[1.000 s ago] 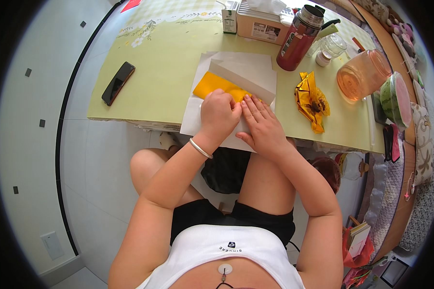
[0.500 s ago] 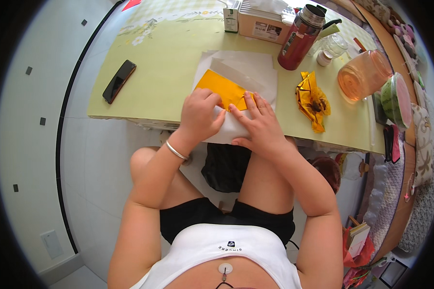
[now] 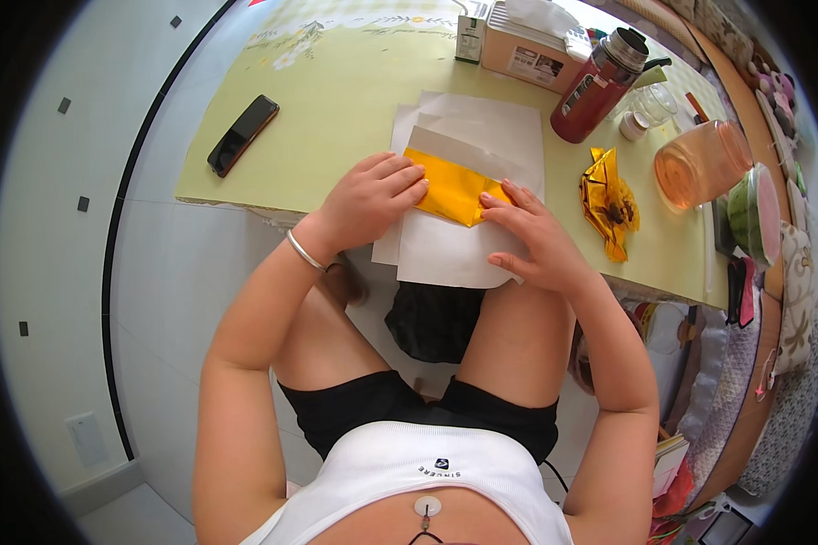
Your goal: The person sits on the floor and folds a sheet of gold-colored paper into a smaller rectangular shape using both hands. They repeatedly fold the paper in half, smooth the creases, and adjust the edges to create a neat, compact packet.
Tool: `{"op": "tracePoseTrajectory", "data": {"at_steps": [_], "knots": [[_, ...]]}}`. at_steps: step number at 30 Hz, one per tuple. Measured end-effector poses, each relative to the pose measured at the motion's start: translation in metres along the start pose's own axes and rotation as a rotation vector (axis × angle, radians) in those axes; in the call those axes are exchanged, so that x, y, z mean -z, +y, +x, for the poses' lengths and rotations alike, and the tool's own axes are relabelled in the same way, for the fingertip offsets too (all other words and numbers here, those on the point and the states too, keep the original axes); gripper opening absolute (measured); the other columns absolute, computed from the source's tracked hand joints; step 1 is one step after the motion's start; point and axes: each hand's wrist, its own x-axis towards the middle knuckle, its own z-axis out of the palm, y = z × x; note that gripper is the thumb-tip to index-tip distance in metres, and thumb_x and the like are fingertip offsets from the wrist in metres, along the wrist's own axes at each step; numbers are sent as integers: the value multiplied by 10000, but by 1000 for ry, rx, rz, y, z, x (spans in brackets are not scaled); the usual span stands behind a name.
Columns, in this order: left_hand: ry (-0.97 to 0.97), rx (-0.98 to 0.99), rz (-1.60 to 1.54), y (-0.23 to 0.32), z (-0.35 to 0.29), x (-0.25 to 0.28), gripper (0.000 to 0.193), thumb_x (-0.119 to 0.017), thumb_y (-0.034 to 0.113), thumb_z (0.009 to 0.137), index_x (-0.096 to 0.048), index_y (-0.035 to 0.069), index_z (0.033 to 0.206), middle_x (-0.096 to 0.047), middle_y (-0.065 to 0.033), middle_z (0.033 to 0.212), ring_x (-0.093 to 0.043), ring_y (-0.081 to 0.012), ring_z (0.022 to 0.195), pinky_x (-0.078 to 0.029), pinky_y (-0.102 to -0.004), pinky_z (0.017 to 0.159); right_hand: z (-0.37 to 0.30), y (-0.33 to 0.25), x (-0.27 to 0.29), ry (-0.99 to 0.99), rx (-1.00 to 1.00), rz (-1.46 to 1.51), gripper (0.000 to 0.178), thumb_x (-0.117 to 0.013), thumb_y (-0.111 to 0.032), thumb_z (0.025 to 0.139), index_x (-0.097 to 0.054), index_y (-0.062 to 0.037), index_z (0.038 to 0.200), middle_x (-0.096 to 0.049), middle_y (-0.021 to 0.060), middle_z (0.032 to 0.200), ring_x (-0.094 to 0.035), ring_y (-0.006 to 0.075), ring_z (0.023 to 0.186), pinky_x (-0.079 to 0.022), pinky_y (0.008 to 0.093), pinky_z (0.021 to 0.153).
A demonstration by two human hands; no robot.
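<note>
A folded piece of gold foil (image 3: 450, 188) lies on white paper sheets (image 3: 450, 250) at the table's near edge. My left hand (image 3: 373, 202) is over its left end, fingers together and curled onto the foil, the thumb hidden. At the foil's right end, my right hand (image 3: 536, 232) rests with fingers stretched and the thumb apart, fingertips touching the foil. A crease slants across the foil near these fingertips. To the right of the paper lies a crumpled gold foil wrapper (image 3: 607, 204) with dark bits on it.
A phone (image 3: 244, 135) lies at the left of the table (image 3: 336, 109). Toward the back right stand a tissue box (image 3: 532, 54), a red thermos (image 3: 598, 88), a small white-lidded jar (image 3: 634, 125) and a tilted pinkish jar (image 3: 703, 166). A cut watermelon (image 3: 754, 215) sits at the right edge.
My left hand has moved from the foil's near edge to its left end, and its fingers now lie on it. The foil looks narrower, its near edge now straight. The view has shifted slightly.
</note>
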Motion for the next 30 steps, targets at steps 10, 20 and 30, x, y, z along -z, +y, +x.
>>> {"op": "tracePoseTrajectory", "data": {"at_steps": [10, 20, 30], "knots": [[-51, -118, 1, 34, 5, -1, 288, -658, 96, 843, -695, 10, 1116, -676, -79, 987, -661, -243, 886, -535, -373, 861, 19, 3, -19, 279, 7, -114, 155, -744, -122, 842, -679, -47, 961, -687, 125, 1233, -606, 358, 1237, -507, 462, 1017], [107, 243, -353, 30, -10, -10, 251, -725, 20, 764, -747, 65, 1010, -699, -74, 1014, -633, -278, 936, -521, -379, 839, 33, -41, -60, 506, -48, -287, 263, -835, -187, 751, -651, -49, 879, -641, 151, 1095, -603, 366, 1105, -517, 436, 954], [107, 687, -504, 27, 8, -24, 101, -773, 67, 810, -708, 30, 878, -691, -90, 835, -600, -283, 857, -503, -382, 782, 41, -43, -70, 602, -195, -258, 225, -814, -199, 801, -659, -49, 863, -628, 93, 1070, -591, 308, 1050, -520, 406, 883]]}}
